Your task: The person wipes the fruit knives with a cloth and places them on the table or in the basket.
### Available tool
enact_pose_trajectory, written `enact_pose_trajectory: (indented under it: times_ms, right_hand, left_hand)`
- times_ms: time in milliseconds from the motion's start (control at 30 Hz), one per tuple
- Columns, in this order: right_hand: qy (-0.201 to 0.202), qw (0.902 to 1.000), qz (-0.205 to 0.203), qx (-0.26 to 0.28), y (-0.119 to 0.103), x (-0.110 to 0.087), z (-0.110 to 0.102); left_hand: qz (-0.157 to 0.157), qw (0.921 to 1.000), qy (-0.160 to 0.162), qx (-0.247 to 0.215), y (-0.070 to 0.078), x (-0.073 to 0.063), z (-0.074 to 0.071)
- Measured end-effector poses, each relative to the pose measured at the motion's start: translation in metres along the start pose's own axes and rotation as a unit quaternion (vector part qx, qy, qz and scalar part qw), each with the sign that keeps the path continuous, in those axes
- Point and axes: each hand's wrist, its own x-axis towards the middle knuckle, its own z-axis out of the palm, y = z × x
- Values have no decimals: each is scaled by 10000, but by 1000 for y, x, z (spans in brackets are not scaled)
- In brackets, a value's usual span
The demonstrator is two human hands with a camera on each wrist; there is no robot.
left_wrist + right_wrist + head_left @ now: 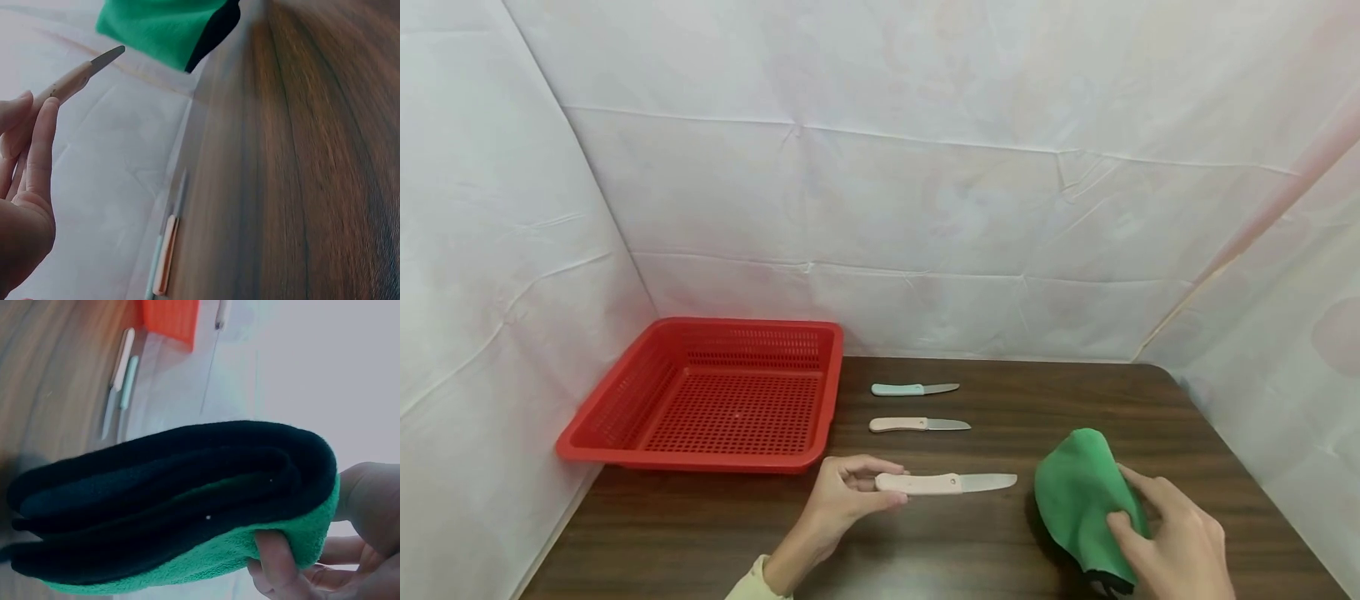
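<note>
The left hand (841, 502) pinches a pink-handled metal knife (928, 484), its tip just short of the green, black-edged cloth (1082, 496) gripped by the right hand (1180, 533). Rightward, the brown wood-grain bench (955, 558) ends; only the right wrist view shows folded layers.

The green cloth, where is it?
In the head view, the cloth is low on the right, held in the right hand, just right of the knife in the left hand.

From my head, one camera faces forward and down over the table (700, 521). My two wrist cameras look from much nearer, seeing it turned sideways; both share the green cloth (1078, 496) and teal-handled knife (898, 390).
</note>
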Motion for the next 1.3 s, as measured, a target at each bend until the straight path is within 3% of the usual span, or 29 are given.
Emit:
enact_pose_trajectory:
  times_ms: [167, 433, 800, 1067, 1167, 1300]
  right_hand:
    - [59, 9993, -280, 236, -19, 2, -1]
    - [410, 9930, -809, 760, -47, 3, -2]
    - [803, 9895, -926, 767, -66, 4, -9]
    - [984, 9888, -821, 767, -69, 8, -16]
    - [905, 9874, -1013, 816, -73, 7, -14]
    - [831, 9789, -1556, 1027, -80, 7, -7]
  left_hand:
    - [182, 9997, -167, -86, 6, -4, 7]
    - [126, 9998, -181, 40, 19, -9, 13]
    - [296, 9994, 3, 176, 30, -13, 14]
    - [541, 9984, -95, 162, 32, -15, 13]
    - [638, 9977, -211, 103, 30, -14, 14]
    - [859, 9955, -404, -15, 27, -13, 16]
